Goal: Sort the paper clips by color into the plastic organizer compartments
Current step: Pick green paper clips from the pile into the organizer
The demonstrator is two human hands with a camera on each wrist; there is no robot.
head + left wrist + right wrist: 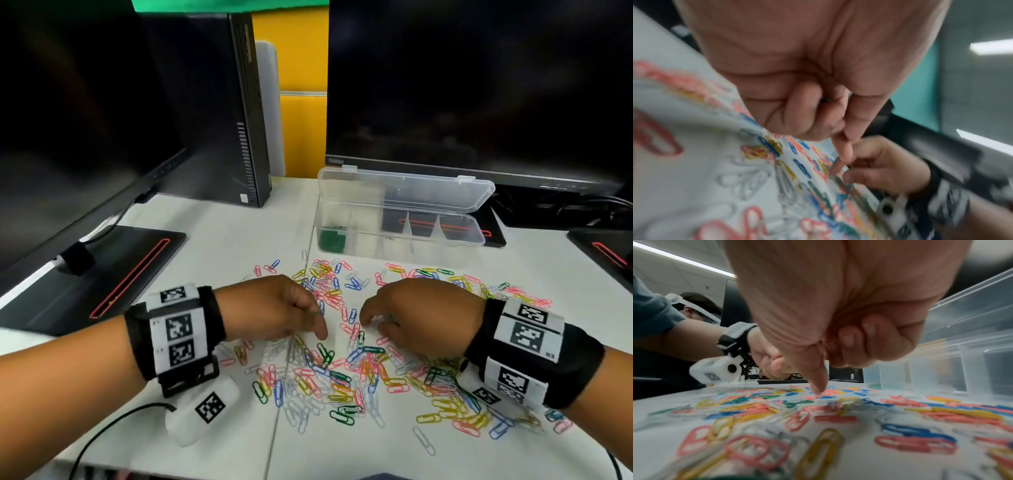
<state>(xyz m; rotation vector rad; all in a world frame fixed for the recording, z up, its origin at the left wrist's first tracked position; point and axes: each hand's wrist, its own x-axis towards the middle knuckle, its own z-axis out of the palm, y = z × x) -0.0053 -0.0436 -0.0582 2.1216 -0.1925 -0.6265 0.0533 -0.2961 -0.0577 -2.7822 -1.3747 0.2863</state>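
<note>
In front of the plastic organizer [400, 219], paper clips [342, 373] lie scattered on the table [222, 240]. The left hand [274, 308] curls around a green clip [825, 99], forefinger down in the pile. The right hand [424, 315], fingers curled, points its forefinger into the clips; what it holds I cannot tell.

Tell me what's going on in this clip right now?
A person is sorting a heap of mixed paper clips on a white table. Both hands work in the pile: the left hand seems to pinch a green clip; the right hand points a finger down among the clips. The open organizer holds only green clips, in its leftmost compartment.
</note>
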